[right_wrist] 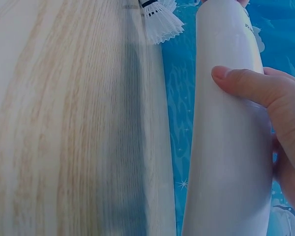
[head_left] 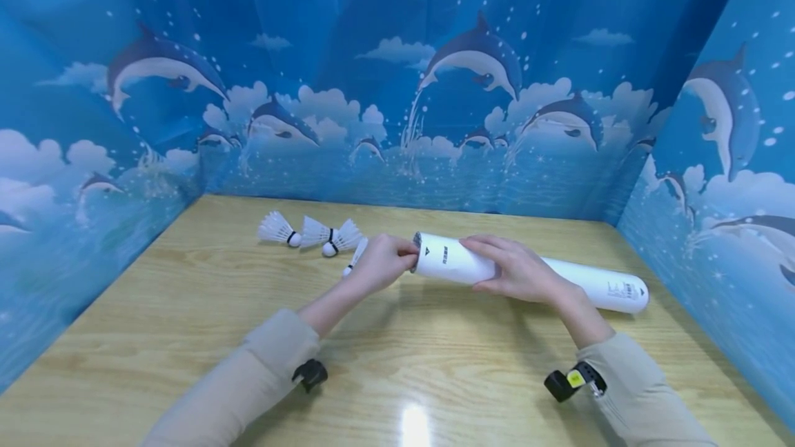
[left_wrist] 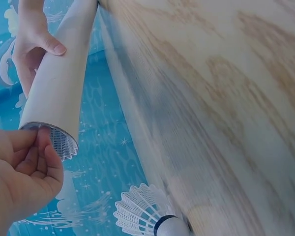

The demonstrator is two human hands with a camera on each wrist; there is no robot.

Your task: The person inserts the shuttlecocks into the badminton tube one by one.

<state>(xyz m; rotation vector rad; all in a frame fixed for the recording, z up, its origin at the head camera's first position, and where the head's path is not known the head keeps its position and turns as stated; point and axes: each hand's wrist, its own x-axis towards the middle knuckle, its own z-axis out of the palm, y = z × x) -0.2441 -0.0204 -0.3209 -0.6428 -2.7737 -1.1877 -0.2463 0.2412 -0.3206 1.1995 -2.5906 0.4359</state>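
Note:
My right hand (head_left: pixel 518 269) grips a long white shuttlecock tube (head_left: pixel 596 284) around its body, thumb across the near side in the right wrist view. The tube lies sideways, its open end facing left. At that mouth is my left hand (head_left: pixel 380 262), fingers curled and fingertips just inside the rim. A white shuttlecock (left_wrist: pixel 63 142) sits in the mouth, its netted skirt edge poking out, and my left fingers pinch it there. Its cork is hidden inside the tube. Close beyond my left hand lies another shuttlecock (head_left: pixel 356 255), partly covered by the hand.
Several more shuttlecocks, among them one at the left (head_left: pixel 277 228), lie toward the back left of the wooden table (head_left: pixel 397 364). A blue dolphin-print curtain (head_left: pixel 348 88) stands behind the table and along both sides.

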